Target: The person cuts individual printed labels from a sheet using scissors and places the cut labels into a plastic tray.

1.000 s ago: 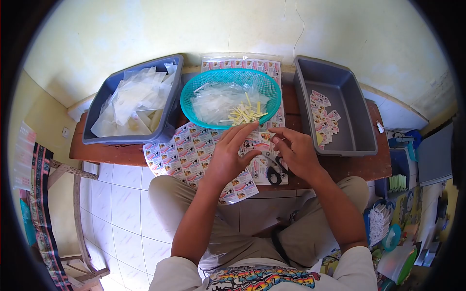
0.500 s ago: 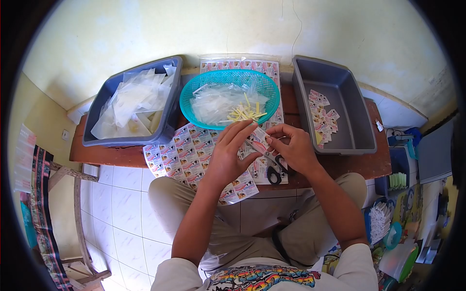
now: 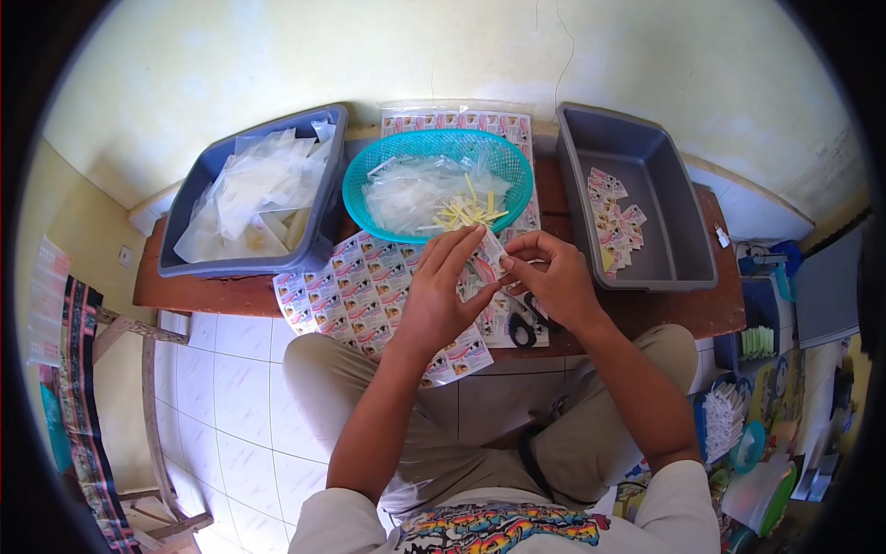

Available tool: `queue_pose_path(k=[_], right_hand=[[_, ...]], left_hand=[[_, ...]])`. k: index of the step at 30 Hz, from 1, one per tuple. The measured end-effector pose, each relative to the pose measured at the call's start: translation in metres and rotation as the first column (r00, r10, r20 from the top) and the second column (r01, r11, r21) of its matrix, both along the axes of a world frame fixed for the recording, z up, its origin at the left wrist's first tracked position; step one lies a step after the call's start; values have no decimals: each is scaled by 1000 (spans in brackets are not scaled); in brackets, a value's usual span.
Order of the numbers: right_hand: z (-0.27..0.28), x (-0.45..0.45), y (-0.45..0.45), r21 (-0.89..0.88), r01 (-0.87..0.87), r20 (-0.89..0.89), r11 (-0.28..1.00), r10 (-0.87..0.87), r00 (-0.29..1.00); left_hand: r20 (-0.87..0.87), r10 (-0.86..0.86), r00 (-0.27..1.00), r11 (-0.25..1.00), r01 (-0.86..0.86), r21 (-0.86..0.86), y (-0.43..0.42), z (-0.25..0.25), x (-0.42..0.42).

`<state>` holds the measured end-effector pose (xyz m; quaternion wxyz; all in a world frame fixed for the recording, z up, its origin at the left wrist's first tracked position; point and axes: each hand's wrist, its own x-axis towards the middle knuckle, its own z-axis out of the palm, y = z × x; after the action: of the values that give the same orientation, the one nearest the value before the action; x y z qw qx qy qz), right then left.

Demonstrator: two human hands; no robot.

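A small printed label is held up between my two hands, just in front of the turquoise basket. My left hand grips its left side between thumb and fingers. At its right edge, my right hand pinches it with thumb and forefinger. Below my right hand lie black-handled scissors, their blades partly hidden. Yellow strips and clear plastic pieces fill the basket. Sheets of uncut printed labels spread beneath the basket and my left hand.
On the left of the wooden bench stands a grey tub with plastic bags. Another grey tub on the right holds several cut labels. Behind the bench is a wall.
The label has been tilted more upright between my fingers. Both hands stay in nearly the same place, and the tubs and basket have not moved.
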<state>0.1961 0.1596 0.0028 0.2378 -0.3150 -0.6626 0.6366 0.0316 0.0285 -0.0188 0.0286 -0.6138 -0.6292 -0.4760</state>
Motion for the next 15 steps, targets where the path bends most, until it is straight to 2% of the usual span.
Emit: queue_pose_path(k=[5,11,15], right_hand=[[5,2,2,42,-28,93,999,24,995],[-3,2,3,8,-26,62,1000,25,998],[-5,2,3,36,-10,37,999,8,999]], left_hand=[[9,-55,998,998,55,8,0,7,-2],[-7,-80,997,997,80,-1,-2,10,-2],[41,-96,995,995,96,-3,-2,10,-2]])
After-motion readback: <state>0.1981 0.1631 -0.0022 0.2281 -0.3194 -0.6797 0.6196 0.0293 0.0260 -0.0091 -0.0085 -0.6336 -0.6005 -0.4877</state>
